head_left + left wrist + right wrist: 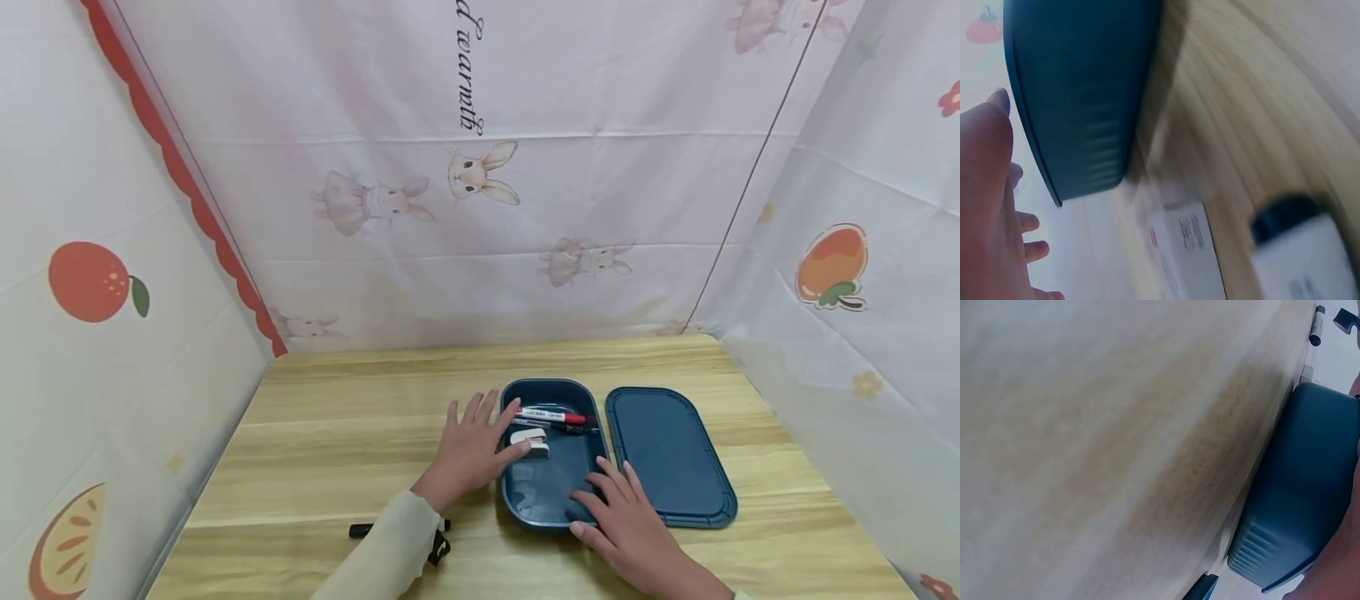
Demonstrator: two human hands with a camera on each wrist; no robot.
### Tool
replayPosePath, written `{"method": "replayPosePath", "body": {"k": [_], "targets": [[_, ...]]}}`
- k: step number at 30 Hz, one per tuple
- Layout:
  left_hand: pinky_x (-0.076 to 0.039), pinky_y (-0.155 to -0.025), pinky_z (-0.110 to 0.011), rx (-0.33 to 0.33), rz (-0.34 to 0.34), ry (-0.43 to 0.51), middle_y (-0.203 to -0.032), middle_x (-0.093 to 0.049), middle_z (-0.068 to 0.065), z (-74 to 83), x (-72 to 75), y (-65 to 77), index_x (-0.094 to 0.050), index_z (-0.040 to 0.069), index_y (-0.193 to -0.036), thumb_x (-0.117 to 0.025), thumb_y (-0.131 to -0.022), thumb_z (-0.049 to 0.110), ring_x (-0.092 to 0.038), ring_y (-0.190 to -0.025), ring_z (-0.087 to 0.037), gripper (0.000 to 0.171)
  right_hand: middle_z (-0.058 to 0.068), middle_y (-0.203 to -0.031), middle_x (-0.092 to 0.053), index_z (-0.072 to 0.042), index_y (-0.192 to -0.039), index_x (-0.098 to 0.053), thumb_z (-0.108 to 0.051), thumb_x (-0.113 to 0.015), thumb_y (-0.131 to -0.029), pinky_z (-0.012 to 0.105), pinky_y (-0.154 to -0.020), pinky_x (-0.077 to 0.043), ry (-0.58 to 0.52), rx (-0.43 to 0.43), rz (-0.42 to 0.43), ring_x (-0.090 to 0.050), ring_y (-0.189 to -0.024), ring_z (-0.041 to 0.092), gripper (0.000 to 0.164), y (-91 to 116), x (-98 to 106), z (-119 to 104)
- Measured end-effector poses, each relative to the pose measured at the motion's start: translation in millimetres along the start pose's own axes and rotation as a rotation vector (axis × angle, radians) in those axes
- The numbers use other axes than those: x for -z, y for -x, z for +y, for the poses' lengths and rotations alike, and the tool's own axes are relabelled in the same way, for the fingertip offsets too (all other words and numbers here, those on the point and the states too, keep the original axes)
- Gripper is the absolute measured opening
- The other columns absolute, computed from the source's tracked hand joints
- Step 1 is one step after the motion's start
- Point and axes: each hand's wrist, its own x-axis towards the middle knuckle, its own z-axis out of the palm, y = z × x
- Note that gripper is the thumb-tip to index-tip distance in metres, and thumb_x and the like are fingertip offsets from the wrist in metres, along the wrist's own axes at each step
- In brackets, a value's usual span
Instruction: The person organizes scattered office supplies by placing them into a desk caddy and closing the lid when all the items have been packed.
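Observation:
A dark blue open box [551,492] lies on the table between the two hands. Inside, near its far end, are a red-capped marker [551,415], a black pen [558,427] and a small white stapler-shaped thing [534,436]. Over the box's left rim spreads my left hand [465,454], fingers apart, its thumb tip overlapping the white thing in the head view. My right hand [626,525] rests at the near right wall, loosely bent fingertips reaching over the rim. Neither hand grips anything. The left wrist view shows the box's ribbed outer side [1085,112] beside the left thumb.
Right of the box lies its flat blue lid [671,454]. Partly behind the left sleeve are a black-capped marker [361,531] and a black item [438,548]. A small white carton [1188,250] shows in the left wrist view. Printed cloth walls [525,292] enclose the table.

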Motion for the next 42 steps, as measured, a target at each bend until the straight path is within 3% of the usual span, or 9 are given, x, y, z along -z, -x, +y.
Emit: {"method": "replayPosePath", "body": {"k": [4, 7, 12, 16, 20, 26, 30, 34, 42], "targets": [[-0.013, -0.119, -0.068, 0.028, 0.005, -0.002, -0.169, -0.017, -0.007, -9.8, 1.5, 7.4, -0.02, 0.036, -0.161, -0.025, -0.094, 0.08, -0.019, -0.154, -0.034, 0.08, 0.008, -0.146, -0.051, -0.023, -0.128, -0.067, -0.06, -0.047, -0.101, 0.06, -0.122, -0.004, -0.009, -0.018, -0.021, -0.023, -0.152, 0.034, 0.05, 0, 2, -2], [-0.014, -0.118, -0.068, 0.036, 0.021, -0.005, -0.169, -0.019, -0.008, -18.6, 0.5, 12.6, -0.024, 0.033, -0.161, -0.024, -0.095, 0.08, -0.02, -0.153, -0.034, 0.081, 0.007, -0.146, -0.051, -0.023, -0.128, -0.067, -0.06, -0.048, -0.1, 0.057, -0.123, 0.0, -0.016, -0.026, -0.024, -0.022, -0.152, 0.033, 0.049, 0, 1, -2], [-0.015, -0.117, -0.069, 0.042, 0.078, 0.023, -0.167, -0.025, -0.009, -36.9, -4.8, 24.5, -0.028, 0.031, -0.16, -0.028, -0.096, 0.077, -0.024, -0.152, -0.035, 0.079, 0.005, -0.146, -0.051, -0.025, -0.128, -0.067, -0.058, -0.049, -0.101, 0.04, -0.123, 0.016, -0.025, -0.015, -0.013, -0.022, -0.152, 0.032, 0.046, -1, -1, -1], [-0.013, -0.117, -0.07, 0.045, 0.109, 0.083, -0.165, -0.03, -0.011, -49.1, -8.4, 33.9, -0.031, 0.028, -0.159, -0.038, -0.099, 0.07, -0.028, -0.15, -0.036, 0.074, 0.005, -0.145, -0.051, -0.025, -0.128, -0.067, -0.058, -0.049, -0.101, 0.04, -0.123, 0.016, -0.031, -0.01, -0.008, -0.022, -0.152, 0.032, 0.046, -1, -3, -2], [-0.011, -0.116, -0.071, 0.06, 0.092, 0.113, -0.164, -0.03, -0.012, -56.9, -10.0, 41.9, -0.031, 0.027, -0.159, -0.038, -0.099, 0.069, -0.028, -0.15, -0.037, 0.074, 0.005, -0.145, -0.051, -0.025, -0.127, -0.067, -0.057, -0.05, -0.101, 0.044, -0.124, 0.012, -0.031, -0.006, -0.003, -0.023, -0.152, 0.032, 0.045, -1, -3, -2], [-0.012, -0.116, -0.072, 0.112, 0.03, 0.08, -0.165, -0.028, -0.012, -61.9, -10.4, 50.4, -0.031, 0.027, -0.159, -0.036, -0.098, 0.072, -0.027, -0.15, -0.038, 0.076, 0.006, -0.143, -0.053, -0.023, -0.125, -0.068, -0.056, -0.052, -0.1, 0.055, -0.123, -0.001, -0.021, 0.0, 0.017, -0.025, -0.151, 0.033, 0.044, -1, -3, -1], [-0.012, -0.115, -0.073, 0.131, 0.003, 0.051, -0.166, -0.026, -0.011, -66.3, -14.2, 55.4, -0.03, 0.027, -0.159, -0.036, -0.097, 0.073, -0.026, -0.15, -0.038, 0.078, 0.004, -0.144, -0.052, -0.025, -0.127, -0.067, -0.057, -0.05, -0.1, 0.051, -0.125, 0.004, -0.02, -0.013, -0.007, -0.023, -0.152, 0.031, 0.046, -1, -3, -1], [-0.012, -0.115, -0.073, 0.135, 0.01, 0.026, -0.166, -0.027, -0.009, -73.3, -21.4, 60.5, -0.03, 0.029, -0.159, -0.036, -0.095, 0.076, -0.027, -0.15, -0.037, 0.08, 0.005, -0.145, -0.052, -0.025, -0.127, -0.067, -0.058, -0.05, -0.1, 0.045, -0.124, 0.01, -0.028, -0.02, -0.016, -0.023, -0.152, 0.031, 0.046, -1, -3, -1], [-0.018, -0.115, -0.072, 0.103, 0.05, 0.008, -0.158, -0.042, -0.008, -83.7, -28.2, 71.4, -0.04, 0.029, -0.155, -0.039, -0.094, 0.076, -0.034, -0.145, -0.035, 0.077, 0.006, -0.146, -0.05, -0.023, -0.128, -0.067, -0.058, -0.05, -0.1, 0.053, -0.124, 0.003, -0.026, -0.038, -0.033, -0.021, -0.153, 0.031, 0.048, -1, -1, -3]]}}
